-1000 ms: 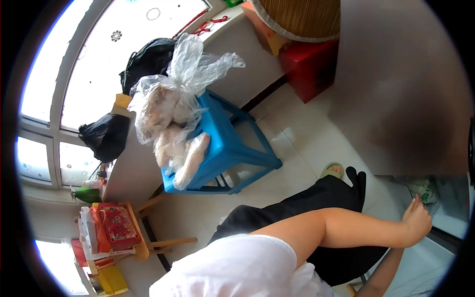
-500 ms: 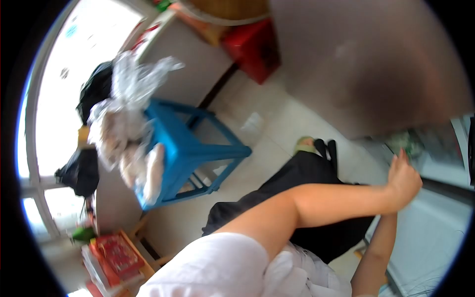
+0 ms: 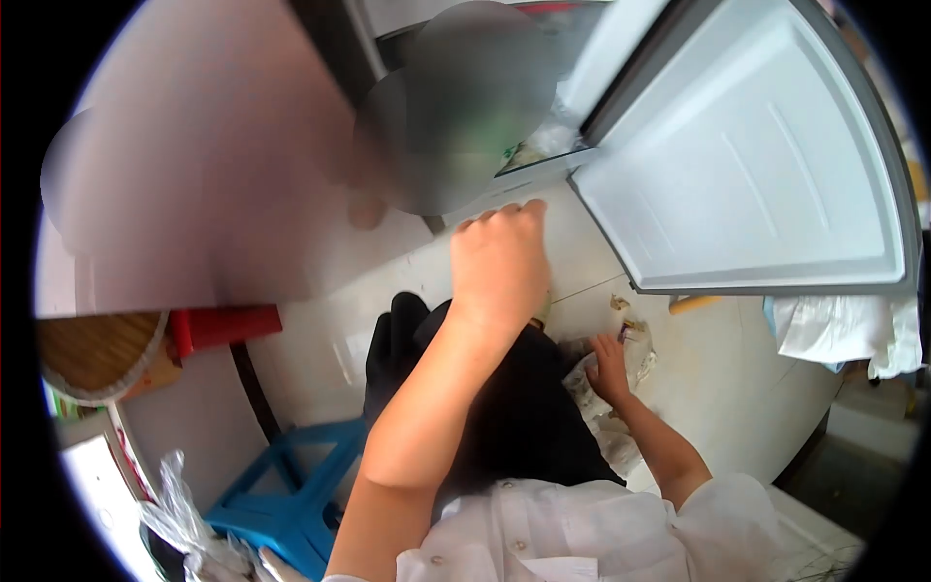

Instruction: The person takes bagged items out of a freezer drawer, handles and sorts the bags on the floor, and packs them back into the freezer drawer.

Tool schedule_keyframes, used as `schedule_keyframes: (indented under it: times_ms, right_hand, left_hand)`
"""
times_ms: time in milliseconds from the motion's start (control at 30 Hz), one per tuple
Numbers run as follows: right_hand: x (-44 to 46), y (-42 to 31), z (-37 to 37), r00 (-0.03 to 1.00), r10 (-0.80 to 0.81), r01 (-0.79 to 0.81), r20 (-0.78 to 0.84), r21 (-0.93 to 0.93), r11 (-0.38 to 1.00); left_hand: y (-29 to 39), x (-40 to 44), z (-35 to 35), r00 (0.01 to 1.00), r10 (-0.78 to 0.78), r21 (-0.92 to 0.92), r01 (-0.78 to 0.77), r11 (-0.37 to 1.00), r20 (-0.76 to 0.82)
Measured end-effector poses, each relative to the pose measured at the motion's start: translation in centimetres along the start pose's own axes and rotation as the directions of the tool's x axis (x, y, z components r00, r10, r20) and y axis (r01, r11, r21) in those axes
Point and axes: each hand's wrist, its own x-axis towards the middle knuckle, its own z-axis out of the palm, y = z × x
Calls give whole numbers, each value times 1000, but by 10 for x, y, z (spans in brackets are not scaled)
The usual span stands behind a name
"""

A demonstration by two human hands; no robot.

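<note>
My left hand [image 3: 499, 260] is raised in front of the open fridge [image 3: 543, 175], back of the hand up. Its fingers are curled under, so whatever they may hold is hidden. Lower and to the right, my right hand [image 3: 609, 371] has its fingers extended and slightly apart. It is beside a crumpled plastic bag [image 3: 637, 351] with printed parts, on the floor near my legs; whether they touch I cannot tell. Inside the fridge compartment lies a clear plastic bag [image 3: 553, 138], partly covered by a blurred area.
The fridge door [image 3: 737, 165] stands wide open at the right, with a white bag [image 3: 844, 330] beyond its lower edge. A blue stool [image 3: 286, 495] is at the lower left, beside clear plastic bags [image 3: 184, 514]. A red box [image 3: 228, 330] and a round woven tray [image 3: 92, 354] are at the left.
The view has swung right toward the fridge, bringing its open door and compartment into sight. The stool has shifted to the lower left. My right hand, hidden before, now shows beside the floor bag.
</note>
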Motion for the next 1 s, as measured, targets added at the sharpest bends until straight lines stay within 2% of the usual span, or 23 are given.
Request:
schedule_keyframes:
  times_ms: [167,267,400,500,567,600,700,800,867,933,1000]
  right_hand:
    - [-71,2,-10,997,73,-73,9,22,997]
    - [-97,1,-5,986,161,-159,-45,59,986]
    - [-123,5,7,970,227,-217,-84,113,970]
    - [-144,14,7,961,269,-258,-72,130,957]
    - [-166,20,13,936,328,-310,-124,143,940]
    - [-177,25,13,931,330,-308,-158,151,939]
    - [-203,29,4,868,477,-432,-142,260,863]
    - [-235,28,3,794,603,-559,-77,298,774]
    - [-253,22,3,758,650,-595,-60,345,726]
    - [-269,21,7,706,708,-646,-25,386,658]
    - [-283,23,23,636,771,-708,36,425,564]
  left_hand:
    - [25,11,1,996,5,-16,-4,1000,85]
    - [31,15,13,993,112,-21,-112,994,38]
    - [41,24,28,989,80,8,-82,997,126]
    - [44,35,43,983,91,105,-109,988,161]
    - [40,41,59,974,151,151,-177,973,169]
    - [46,42,62,967,130,178,-171,969,219]
    - [52,41,90,957,162,129,-197,972,239]
    - [47,40,120,930,159,67,-191,979,331]
    - [34,45,130,904,206,55,-243,968,375]
    - [28,40,131,915,219,90,-263,961,339]
    - [18,39,131,924,177,73,-213,974,339]
